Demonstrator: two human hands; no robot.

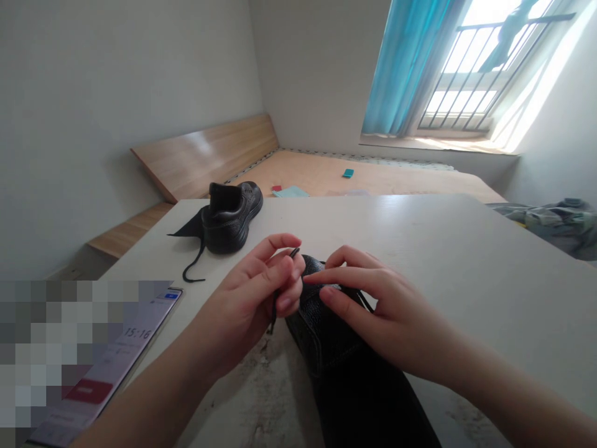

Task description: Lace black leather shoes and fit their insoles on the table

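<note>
A black leather shoe (321,330) lies on the white table in front of me, and a long black part of it runs toward the bottom edge. My left hand (261,280) is closed beside the shoe, pinching a black shoelace (273,320) between thumb and fingers; one end hangs below. Over the shoe's upper rests my right hand (377,292), fingers apart, with the thumb and index finger against the leather. A strand of lace shows under the right palm. Most of the lacing is hidden by my hands.
A second black shoe (228,218) stands at the table's far left, its loose lace (189,270) trailing. A phone (149,336) is at lower left. Beyond the white table (410,224) is a bed (410,180) with a wooden headboard (209,152) and small items.
</note>
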